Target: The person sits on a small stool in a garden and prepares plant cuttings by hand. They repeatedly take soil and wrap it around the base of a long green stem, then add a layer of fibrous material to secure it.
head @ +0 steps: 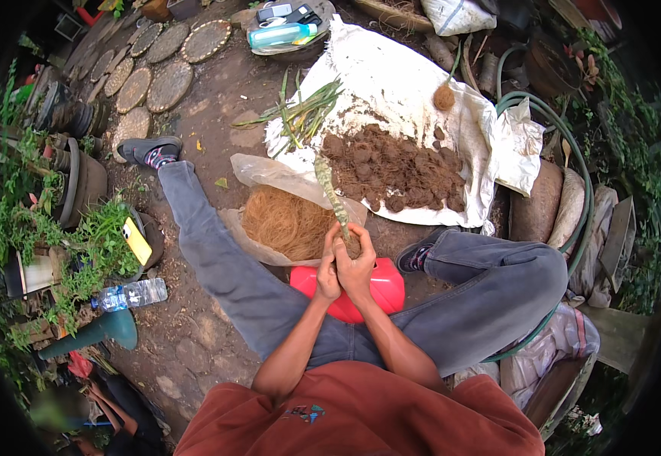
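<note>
Close together before my lap, my left hand (327, 275) and my right hand (356, 263) grip the base of a mottled green snake plant leaf (330, 185). The leaf points up and away from me. Brown material shows between the fingers at its base; the palms hide the rest. Just beyond the hands lies an open clear plastic bag (256, 170) of loose tan coconut fibre (287, 222). Dark, fibrous soil clumps (393, 165) are heaped on a white woven sack (381, 62). More cut snake plant leaves (310, 111) lie at its left edge.
A fibre-wrapped ball (443, 98) with a leaf rests on the sack. Below my hands is a red plastic object (390, 288). A green hose (584, 211) curves along the right. Leftward are a water bottle (136, 293), a yellow phone (136, 240) and another person's arm (111, 407).
</note>
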Demonstrator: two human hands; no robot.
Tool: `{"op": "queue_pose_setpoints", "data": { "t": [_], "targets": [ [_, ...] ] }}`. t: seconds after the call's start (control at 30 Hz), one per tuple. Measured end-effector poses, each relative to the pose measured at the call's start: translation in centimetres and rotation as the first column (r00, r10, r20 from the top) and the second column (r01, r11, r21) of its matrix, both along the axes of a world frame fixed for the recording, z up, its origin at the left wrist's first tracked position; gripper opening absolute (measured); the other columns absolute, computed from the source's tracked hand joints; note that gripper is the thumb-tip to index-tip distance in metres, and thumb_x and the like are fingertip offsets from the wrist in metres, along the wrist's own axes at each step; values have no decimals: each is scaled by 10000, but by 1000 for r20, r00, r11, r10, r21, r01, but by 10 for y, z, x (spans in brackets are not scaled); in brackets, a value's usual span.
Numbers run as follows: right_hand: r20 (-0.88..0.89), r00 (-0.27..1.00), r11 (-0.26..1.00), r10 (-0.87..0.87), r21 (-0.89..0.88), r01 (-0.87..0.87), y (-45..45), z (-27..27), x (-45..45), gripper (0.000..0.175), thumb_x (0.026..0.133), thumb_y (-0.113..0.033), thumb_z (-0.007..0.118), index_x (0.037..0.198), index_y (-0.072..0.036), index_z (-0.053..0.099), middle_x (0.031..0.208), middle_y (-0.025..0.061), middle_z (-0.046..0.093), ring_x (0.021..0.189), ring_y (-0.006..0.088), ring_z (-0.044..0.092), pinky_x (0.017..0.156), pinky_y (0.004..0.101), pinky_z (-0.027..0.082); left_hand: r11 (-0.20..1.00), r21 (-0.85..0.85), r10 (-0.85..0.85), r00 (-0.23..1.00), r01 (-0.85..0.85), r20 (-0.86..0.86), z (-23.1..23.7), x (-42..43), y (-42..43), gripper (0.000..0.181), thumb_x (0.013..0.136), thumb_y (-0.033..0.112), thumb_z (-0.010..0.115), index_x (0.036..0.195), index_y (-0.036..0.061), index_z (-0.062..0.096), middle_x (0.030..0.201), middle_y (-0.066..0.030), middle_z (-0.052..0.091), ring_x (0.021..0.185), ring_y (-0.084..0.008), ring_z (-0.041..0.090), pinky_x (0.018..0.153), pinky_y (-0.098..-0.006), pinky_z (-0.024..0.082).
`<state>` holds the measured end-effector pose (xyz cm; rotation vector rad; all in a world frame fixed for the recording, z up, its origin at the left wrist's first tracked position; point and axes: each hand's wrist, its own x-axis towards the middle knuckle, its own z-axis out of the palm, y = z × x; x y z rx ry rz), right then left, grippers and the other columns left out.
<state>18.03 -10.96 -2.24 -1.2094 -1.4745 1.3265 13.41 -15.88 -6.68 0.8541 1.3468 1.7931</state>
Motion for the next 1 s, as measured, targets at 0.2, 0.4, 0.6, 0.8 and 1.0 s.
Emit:
{"op": "queue_pose_setpoints", "data": {
  "t": [0.2,0.4,0.6,0.8,1.0],
  "targets": [
    [-89,996,993,-9,-114,-1,3,-12,3,209,829,-74,621,1003,40,640,947,137,681,925,202,638,852,331,483,968,244,-232,599,63,766,10,-7,2,691,875,370,362,1444,-19,308,1461,-147,371,1367,-252,336,1147,-370,227],
    [-104,994,965,-37,-262,8,10,-33,10,218,855,-113,599,980,58,649,982,155,672,961,191,602,872,323,461,987,135,-162,611,90,775,9,-7,5,650,932,411,325,1447,15,315,1470,-134,375,1364,-242,346,1136,-372,258],
    [66,961,946,269,-208,-250,1,-28,10,607,850,-310,646,1325,-14,410,1414,239,258,1323,354,207,1096,440,166,993,63,-108,574,98,812,7,-6,10,691,992,549,247,1453,37,299,1463,-162,363,1373,-298,342,1115,-404,307],
    [433,891,917,136,285,-278,-2,-15,-5,246,803,-179,642,994,-27,607,1334,174,442,1263,355,362,1041,484,257,988,118,-150,437,100,887,6,-8,0,680,990,567,270,1437,57,318,1461,-158,359,1358,-297,367,1113,-422,326],
    [431,902,942,33,287,-172,4,-2,-1,296,819,-208,650,1067,-49,630,1261,139,510,1259,325,388,1047,474,251,972,-230,177,766,-38,618,-12,-1,-1,454,1028,419,310,1167,50,534,1168,-90,562,1069,-178,552,916,-337,465]
  ]
}}
